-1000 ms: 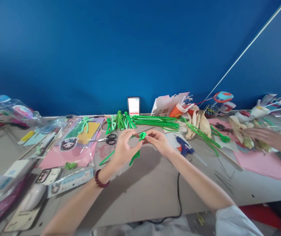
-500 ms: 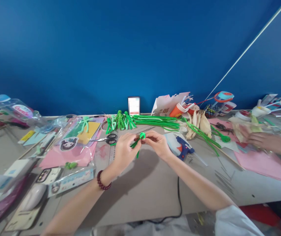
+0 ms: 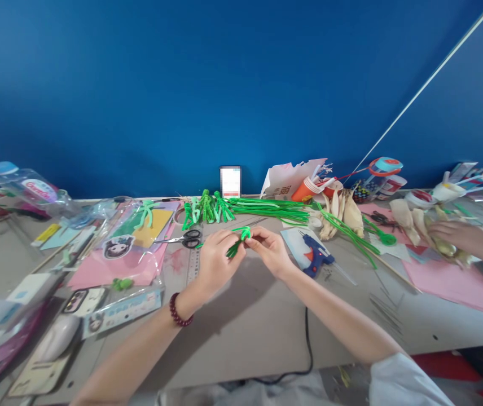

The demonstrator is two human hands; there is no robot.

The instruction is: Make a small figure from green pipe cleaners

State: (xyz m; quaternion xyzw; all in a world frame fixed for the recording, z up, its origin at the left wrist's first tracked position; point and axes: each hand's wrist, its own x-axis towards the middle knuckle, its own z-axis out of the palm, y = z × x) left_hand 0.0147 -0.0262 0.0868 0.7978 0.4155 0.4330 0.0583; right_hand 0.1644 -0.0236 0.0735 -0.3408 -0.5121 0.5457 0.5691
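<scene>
Between my hands is a small green pipe-cleaner piece [image 3: 245, 233] with a rounded, coiled top. My left hand [image 3: 218, 256] is closed around its lower strands, and a dark red bead bracelet circles that wrist. With thumb and fingers pinched, my right hand [image 3: 269, 249] grips the coiled part from the other side. Behind them lie a bundle of long green pipe cleaners [image 3: 267, 207] and several finished-looking green pipe-cleaner figures [image 3: 206, 207]. Black-handled scissors [image 3: 190, 239] rest left of my left hand. A blue glue gun [image 3: 318, 256] is to the right of my right hand.
A phone [image 3: 230, 181] stands against the blue wall. Pink sheets and plastic packaging [image 3: 117, 248] cover the left, with a bottle [image 3: 34, 186] behind. Dried husks [image 3: 343, 214] and orange cups [image 3: 304, 189] are at the right. Another person's hand [image 3: 453, 237] is at the far right, over husks.
My fingers have shifted slightly around the green piece, and a strand now points left above my left hand. The other person's hand has moved a little, with pale husks now showing beside it.
</scene>
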